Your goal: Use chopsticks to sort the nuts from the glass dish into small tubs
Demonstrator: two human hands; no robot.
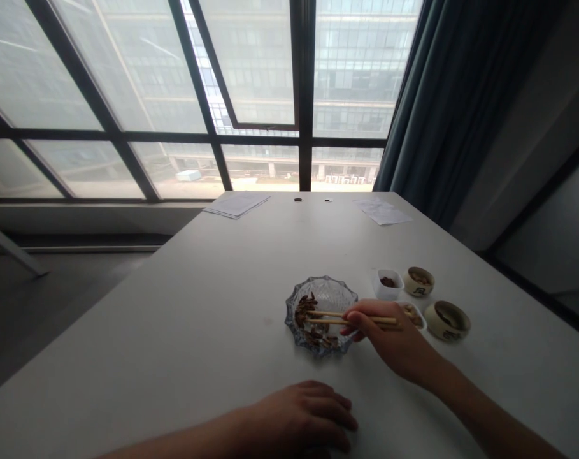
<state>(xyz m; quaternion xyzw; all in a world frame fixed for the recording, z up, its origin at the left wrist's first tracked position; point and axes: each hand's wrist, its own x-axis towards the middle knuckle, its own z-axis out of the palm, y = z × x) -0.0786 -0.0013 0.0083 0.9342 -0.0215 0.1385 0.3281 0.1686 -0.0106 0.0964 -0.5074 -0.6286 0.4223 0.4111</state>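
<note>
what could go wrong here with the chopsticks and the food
The dark food pieces at the edge of the cut-glass dish could slip from the wooden chopsticks and land on the white table. The right hand is close to the small white dish and the ceramic bowl, so a careless sideways move might knock either one. Pressing hard on the dish's rim might also tip it.

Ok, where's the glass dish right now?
In the head view, the ribbed glass dish sits on the white table, right of centre, with the chopsticks in the right hand reaching over it and a small white dish just beyond.
</note>
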